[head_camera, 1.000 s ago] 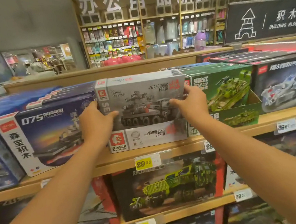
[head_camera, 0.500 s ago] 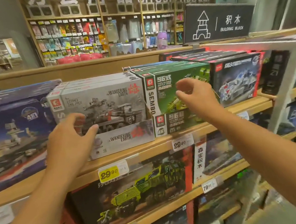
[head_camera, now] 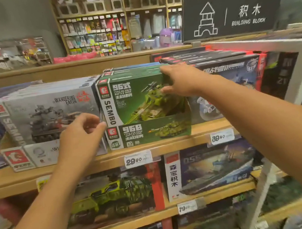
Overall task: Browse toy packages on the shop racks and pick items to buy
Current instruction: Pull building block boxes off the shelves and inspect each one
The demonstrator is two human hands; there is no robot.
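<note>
On top shelf (head_camera: 169, 146) | right hand (head_camera: 182, 83) grips green tank box (head_camera: 136, 99) | left hand (head_camera: 80, 141) loosely curled, empty

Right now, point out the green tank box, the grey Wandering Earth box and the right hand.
green tank box (head_camera: 125, 102): head view, on its printed front face.
grey Wandering Earth box (head_camera: 50, 112): head view, on its front face.
right hand (head_camera: 180, 81): head view, on the back of the hand.

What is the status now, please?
Right hand gripping green tank box at its right edge. Left hand loosely curled, holding nothing. Nothing in the way.
</note>
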